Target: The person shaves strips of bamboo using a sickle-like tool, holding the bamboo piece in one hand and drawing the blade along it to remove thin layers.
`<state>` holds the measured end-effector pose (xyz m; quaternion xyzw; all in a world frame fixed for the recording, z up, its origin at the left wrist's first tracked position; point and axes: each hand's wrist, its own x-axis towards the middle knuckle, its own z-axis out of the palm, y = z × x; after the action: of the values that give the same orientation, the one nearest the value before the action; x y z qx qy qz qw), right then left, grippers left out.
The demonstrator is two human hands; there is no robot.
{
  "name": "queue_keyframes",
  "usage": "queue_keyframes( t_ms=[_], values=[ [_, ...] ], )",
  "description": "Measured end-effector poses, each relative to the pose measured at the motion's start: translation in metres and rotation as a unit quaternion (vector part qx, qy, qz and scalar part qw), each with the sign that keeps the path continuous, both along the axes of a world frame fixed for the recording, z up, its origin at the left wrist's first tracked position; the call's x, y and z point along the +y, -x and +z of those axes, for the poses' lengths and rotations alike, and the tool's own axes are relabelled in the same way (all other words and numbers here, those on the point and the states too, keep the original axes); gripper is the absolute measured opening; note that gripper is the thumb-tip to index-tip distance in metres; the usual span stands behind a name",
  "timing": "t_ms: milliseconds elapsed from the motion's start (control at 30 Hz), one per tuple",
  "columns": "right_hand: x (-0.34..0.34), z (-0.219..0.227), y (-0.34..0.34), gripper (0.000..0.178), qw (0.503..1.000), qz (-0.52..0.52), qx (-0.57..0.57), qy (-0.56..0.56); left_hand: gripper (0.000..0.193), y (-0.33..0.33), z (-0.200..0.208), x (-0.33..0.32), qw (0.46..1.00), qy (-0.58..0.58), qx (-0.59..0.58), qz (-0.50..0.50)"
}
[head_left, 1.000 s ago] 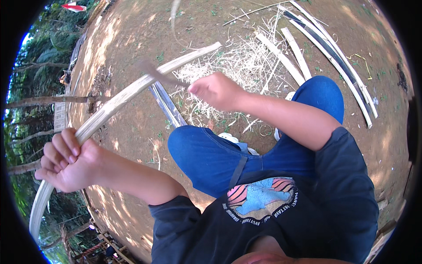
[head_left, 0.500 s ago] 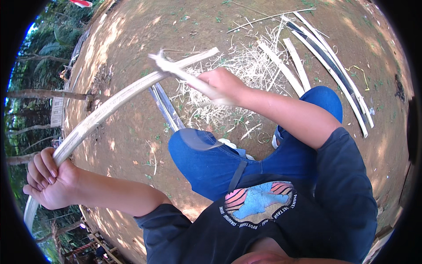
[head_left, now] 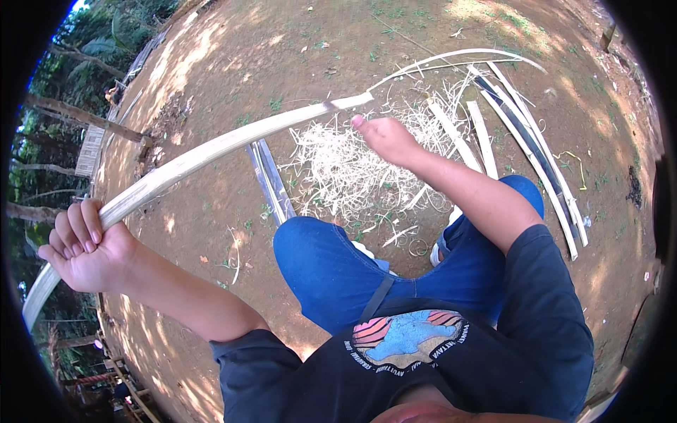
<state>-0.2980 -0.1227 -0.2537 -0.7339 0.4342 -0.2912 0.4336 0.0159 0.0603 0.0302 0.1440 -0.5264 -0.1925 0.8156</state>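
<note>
My left hand (head_left: 95, 247) is wrapped around a long, pale bamboo strip (head_left: 211, 144), which rises from the lower left toward the middle. At the strip's far end, a thin pale shaving (head_left: 458, 56) arcs off to the right. My right hand (head_left: 388, 139) is closed in a fist just right of and below that end, thumb uppermost. What it grips is hidden. A small dark smear lies across the strip near its end; I cannot make out what it is. Below the fist is a heap of curly shavings (head_left: 338, 158) on the ground.
Split bamboo pieces (head_left: 543, 148) lie on the dirt at the right, with shorter pale slats (head_left: 481, 141) beside the heap. A dark, flat length (head_left: 269, 180) sits by my left knee (head_left: 303, 247). Posts (head_left: 92, 118) and greenery stand at the far left.
My right hand has moved right and away from me; the blurred pale tool it held across the strip no longer shows clearly. A long shaving now arcs beyond the strip's end. My left hand keeps its grip.
</note>
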Motion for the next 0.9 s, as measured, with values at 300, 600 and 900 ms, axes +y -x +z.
queue_keyframes(
  t_ms=[300, 600, 900],
  values=[
    [-0.074, -0.111, 0.124, 0.090, 0.923, -0.320, 0.208, -0.040, 0.055, -0.042, 0.034, 0.059, 0.998, 0.036, -0.003, -0.057],
    [-0.037, -0.038, 0.066, 0.072, 0.955, -0.200, -0.117, -0.182, 0.067, 0.033, -0.029, -0.023, 0.990, -0.012, 0.108, 0.088],
    [0.073, 0.063, -0.031, 0.075, 0.966, 0.134, -0.212, -0.060, 0.057, 0.085, -0.065, -0.079, 0.988, -0.074, 0.035, 0.128]
  ],
)
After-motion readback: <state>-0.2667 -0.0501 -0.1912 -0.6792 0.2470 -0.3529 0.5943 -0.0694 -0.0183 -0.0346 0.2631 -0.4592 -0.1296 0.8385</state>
